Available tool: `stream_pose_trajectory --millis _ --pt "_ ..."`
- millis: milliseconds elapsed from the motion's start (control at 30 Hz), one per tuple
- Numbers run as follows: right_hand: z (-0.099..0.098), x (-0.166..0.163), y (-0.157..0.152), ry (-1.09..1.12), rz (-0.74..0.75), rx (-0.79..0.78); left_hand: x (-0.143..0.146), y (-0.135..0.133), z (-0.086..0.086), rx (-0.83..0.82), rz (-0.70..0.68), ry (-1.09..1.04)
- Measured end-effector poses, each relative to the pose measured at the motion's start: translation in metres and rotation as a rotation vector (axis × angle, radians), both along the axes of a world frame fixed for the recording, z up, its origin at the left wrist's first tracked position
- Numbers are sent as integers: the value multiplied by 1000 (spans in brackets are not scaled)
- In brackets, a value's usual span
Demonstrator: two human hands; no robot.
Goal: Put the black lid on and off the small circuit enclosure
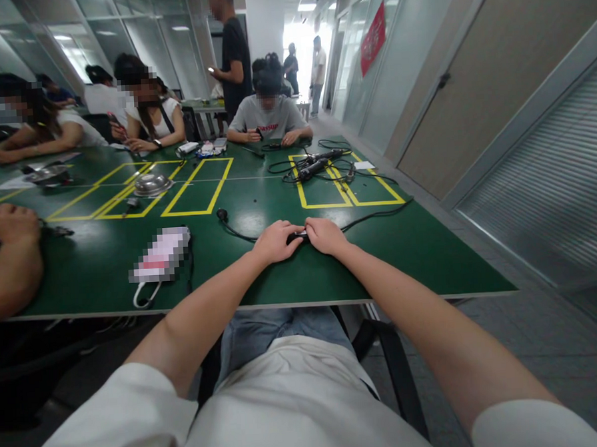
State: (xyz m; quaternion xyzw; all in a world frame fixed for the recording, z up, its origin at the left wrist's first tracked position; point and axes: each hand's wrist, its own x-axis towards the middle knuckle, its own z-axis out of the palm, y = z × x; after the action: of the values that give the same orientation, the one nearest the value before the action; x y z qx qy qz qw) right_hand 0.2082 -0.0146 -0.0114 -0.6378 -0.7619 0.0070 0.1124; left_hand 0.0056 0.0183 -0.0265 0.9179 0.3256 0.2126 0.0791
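Both my hands rest on the green table [331, 275] near its front edge. My left hand [275, 242] and my right hand [325, 236] are closed around a small dark object [298, 236] joined to a black cable [239, 232]. The cable runs left to a round plug and right across the table [378, 214]. Only a sliver of the object shows between my fingers.
A white blurred card with a lanyard [159, 257] lies to the left. A metal dish [151, 184] sits on yellow taped rectangles. A tangle of cables and dark tools [320, 165] lies farther back. Another person's arm [7, 255] rests at the left; several people sit around.
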Motion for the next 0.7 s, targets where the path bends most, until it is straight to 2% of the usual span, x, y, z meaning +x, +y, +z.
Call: stream_pose_trajectory --millis 533,700 --pt "-4 -2 0 31 -90 5 -1 -3 5 -18 18 -21" --pt "-4 0 -1 45 -112 8 -3 -3 6 -15 127 -73"
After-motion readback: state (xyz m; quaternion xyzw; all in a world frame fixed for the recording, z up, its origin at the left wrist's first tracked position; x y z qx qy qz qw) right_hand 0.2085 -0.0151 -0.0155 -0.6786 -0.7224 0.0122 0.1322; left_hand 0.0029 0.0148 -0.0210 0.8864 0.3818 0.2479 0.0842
